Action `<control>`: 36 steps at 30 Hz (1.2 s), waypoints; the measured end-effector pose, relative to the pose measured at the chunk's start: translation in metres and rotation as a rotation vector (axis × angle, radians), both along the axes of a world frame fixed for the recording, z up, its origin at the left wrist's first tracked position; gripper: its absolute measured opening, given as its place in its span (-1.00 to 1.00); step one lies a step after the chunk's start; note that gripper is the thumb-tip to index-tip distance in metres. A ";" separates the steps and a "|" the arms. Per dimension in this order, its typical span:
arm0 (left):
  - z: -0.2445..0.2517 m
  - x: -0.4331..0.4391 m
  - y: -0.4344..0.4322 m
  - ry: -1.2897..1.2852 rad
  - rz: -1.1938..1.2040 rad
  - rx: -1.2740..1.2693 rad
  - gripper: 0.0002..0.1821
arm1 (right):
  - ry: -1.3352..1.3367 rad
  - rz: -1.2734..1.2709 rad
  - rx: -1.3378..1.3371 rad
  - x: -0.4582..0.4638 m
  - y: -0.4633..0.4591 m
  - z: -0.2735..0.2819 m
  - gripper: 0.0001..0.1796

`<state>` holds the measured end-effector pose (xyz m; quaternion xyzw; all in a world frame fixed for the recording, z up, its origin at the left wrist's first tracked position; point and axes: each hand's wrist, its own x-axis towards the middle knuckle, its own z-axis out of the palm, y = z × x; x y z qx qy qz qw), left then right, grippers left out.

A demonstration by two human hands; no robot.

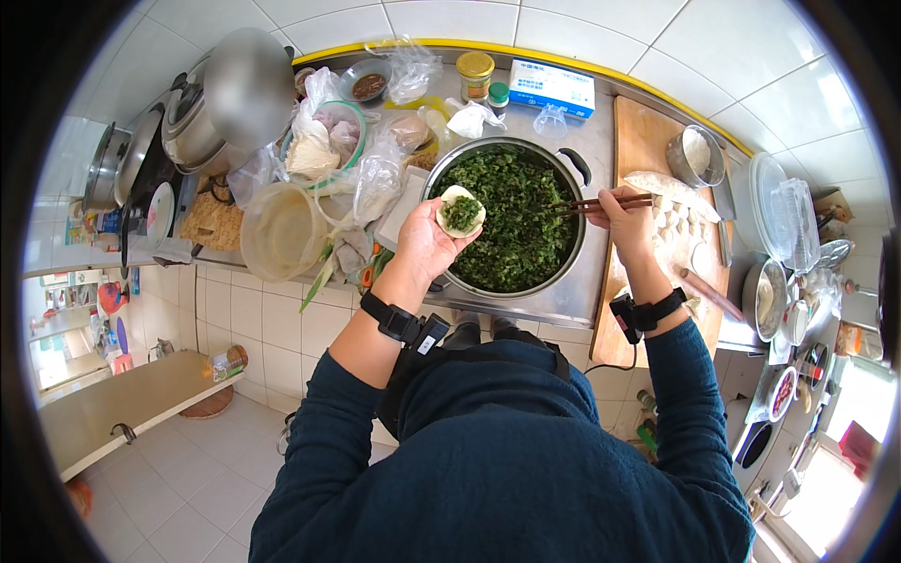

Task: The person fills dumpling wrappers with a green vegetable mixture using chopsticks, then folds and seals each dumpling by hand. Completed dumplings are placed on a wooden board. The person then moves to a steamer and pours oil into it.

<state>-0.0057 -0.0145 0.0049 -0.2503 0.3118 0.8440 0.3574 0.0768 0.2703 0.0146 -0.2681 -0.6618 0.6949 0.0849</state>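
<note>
On the palm and fingers of my left hand (422,243) rests a round dough wrapper (476,224) with a mound of chopped green filling (460,212) at its middle. The hand is over the left rim of a large metal pot (431,184), which is full of chopped green filling (510,218). My right hand (626,224) grips a pair of dark chopsticks (637,201) at the pot's right side. Their tips reach over the filling; whether they touch it I cannot tell.
Right of the pot lies a wooden board (633,134) with dough pieces (677,219), a rolling pin (711,294), a knife (724,243) and a metal bowl of flour (697,158). Leftwards stand a plastic basin (281,232) and a green-rimmed colander (364,130). A blue-and-white box (552,88) is behind.
</note>
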 end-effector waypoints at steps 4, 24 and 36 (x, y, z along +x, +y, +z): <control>0.001 0.000 -0.001 -0.024 0.007 -0.017 -0.60 | -0.048 -0.077 -0.133 0.006 0.009 -0.006 -0.85; 0.000 -0.002 0.017 -0.071 -0.230 0.015 -0.61 | 0.079 0.000 -0.430 0.010 0.017 0.032 -0.87; 0.011 -0.001 0.020 -0.078 -0.258 0.054 -0.61 | 0.039 0.083 -0.300 0.004 -0.002 0.042 -0.87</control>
